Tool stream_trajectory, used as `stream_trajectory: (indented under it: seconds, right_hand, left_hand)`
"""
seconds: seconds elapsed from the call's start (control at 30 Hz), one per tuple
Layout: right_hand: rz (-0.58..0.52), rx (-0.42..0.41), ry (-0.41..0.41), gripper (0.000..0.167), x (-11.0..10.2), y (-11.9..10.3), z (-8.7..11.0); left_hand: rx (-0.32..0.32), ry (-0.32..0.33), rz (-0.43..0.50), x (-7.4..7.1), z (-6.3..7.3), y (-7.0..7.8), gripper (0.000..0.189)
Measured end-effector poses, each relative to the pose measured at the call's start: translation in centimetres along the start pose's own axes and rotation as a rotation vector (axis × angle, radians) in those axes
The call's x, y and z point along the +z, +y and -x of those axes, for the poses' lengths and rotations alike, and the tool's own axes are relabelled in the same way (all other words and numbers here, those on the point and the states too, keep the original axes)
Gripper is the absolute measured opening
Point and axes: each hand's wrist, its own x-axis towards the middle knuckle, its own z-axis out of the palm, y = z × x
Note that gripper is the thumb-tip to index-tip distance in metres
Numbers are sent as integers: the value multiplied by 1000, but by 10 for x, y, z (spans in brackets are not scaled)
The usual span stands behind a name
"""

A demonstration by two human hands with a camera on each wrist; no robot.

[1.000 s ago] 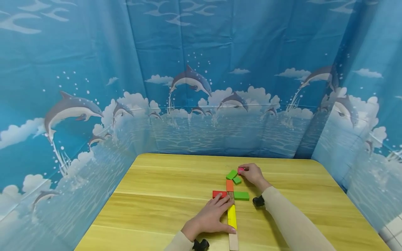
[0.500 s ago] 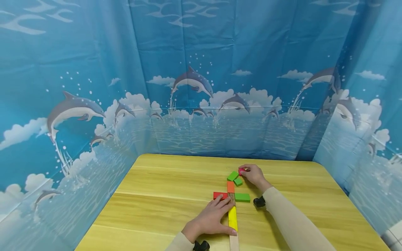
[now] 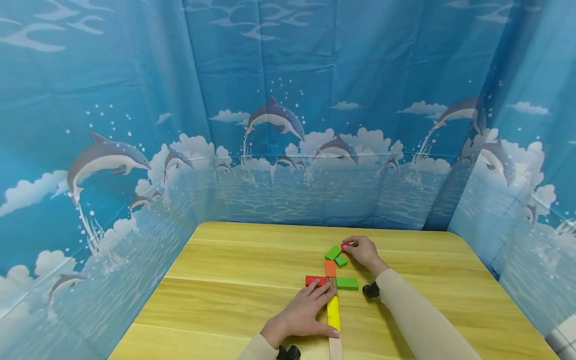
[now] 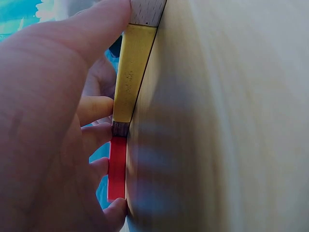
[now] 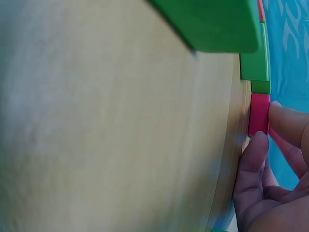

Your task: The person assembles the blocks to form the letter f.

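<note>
In the head view my left hand (image 3: pixel 301 314) rests with spread fingers along a row of wooden blocks. Its fingertips touch a red block (image 3: pixel 315 281) and a dark brown block (image 3: pixel 331 283); the thumb lies by the joint between a yellow block (image 3: pixel 333 314) and a pale wood block (image 3: pixel 335 348). Farther off, my right hand (image 3: pixel 363 253) pinches a small pink block (image 5: pixel 259 114) between thumb and fingers, down at the table surface. That block stands at the end of a curve with two green blocks, a longer one (image 3: pixel 333 252) and a smaller one (image 3: pixel 341 261).
An orange block (image 3: pixel 330 268) joins the brown one to the curve. Another green block (image 3: pixel 347 283) sticks out to the right of the row. The wooden table (image 3: pixel 225 280) ends at a blue dolphin-print curtain (image 3: pixel 279 195). A black wrist device (image 3: pixel 371 290) sits under the right sleeve.
The head view has shifted slightly. Both hands keep their places, the right one still pinching the pink block, the left one still on the row.
</note>
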Motion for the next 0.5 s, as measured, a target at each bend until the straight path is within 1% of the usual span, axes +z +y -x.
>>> stream_trajectory:
  seconds: [0.1,0.33,0.5]
  right_hand:
    - [0,9,4,26,0,1,-2]
    - [1,-10,1,27,1,1,-4]
    - [0,-6,-1,27,0,2,-9]
  left_hand:
    - [-3,0,0,0,-1,0,93]
    - [-17,5,-6,1,-3,-1,94]
    - [-5,12,-6,1,-6,-2,95]
